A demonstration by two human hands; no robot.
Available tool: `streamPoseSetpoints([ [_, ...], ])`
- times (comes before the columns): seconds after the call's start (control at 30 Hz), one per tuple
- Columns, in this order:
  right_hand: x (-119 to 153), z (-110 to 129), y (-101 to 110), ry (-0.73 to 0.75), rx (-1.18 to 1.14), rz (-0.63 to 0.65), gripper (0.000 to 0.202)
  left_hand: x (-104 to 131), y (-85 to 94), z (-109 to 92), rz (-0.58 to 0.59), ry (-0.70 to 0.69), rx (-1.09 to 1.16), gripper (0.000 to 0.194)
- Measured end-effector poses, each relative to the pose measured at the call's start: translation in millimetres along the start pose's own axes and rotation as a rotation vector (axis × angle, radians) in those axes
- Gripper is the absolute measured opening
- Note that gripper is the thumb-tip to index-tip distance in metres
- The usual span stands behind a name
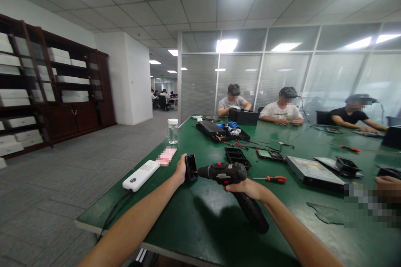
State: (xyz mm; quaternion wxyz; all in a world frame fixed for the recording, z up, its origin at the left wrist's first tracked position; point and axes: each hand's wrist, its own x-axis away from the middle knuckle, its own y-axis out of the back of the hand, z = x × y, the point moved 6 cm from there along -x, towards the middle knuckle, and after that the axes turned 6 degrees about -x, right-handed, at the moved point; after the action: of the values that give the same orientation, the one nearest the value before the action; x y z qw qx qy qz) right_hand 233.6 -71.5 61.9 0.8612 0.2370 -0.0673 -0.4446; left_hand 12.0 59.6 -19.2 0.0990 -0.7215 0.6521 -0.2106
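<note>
My left hand [181, 170] is closed on a small black plastic frame [191, 167], held upright just above the green table [163, 221]. In my right hand [246, 187] is a black cordless drill [224, 173] with red details, its chuck pointing left. The drill's tip meets or nearly meets the inner side of the frame; whether it touches a screw I cannot tell. Behind the drill lies another black plastic tray-like part [238, 157]. To its right is an orange-handled screwdriver [271, 179].
A white power bank [140, 176] with a cable and a clear bottle [173, 132] stand at the left edge. On the right lie a hard drive [271, 155], a metal drive unit [315, 172] and a clear plastic piece [326, 212]. Several people work across the table.
</note>
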Motion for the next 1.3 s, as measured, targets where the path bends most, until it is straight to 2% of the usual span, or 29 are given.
streamPoseSetpoints([
  [0.2,-0.1,-6.1,0.0,-0.056,0.006,0.005,0.040,2.8,-0.6,-0.5,-0.011,0.025,0.005,0.035],
  [0.8,-0.8,-3.0,-1.1,0.003,-0.004,0.016,0.035,-1.3,1.2,0.0,-0.005,0.004,-0.006,0.036],
  [1.3,-1.0,-7.6,0.1,-0.018,-0.029,0.009,0.037,0.6,0.3,-1.6,-0.023,-0.012,-0.002,0.034],
])
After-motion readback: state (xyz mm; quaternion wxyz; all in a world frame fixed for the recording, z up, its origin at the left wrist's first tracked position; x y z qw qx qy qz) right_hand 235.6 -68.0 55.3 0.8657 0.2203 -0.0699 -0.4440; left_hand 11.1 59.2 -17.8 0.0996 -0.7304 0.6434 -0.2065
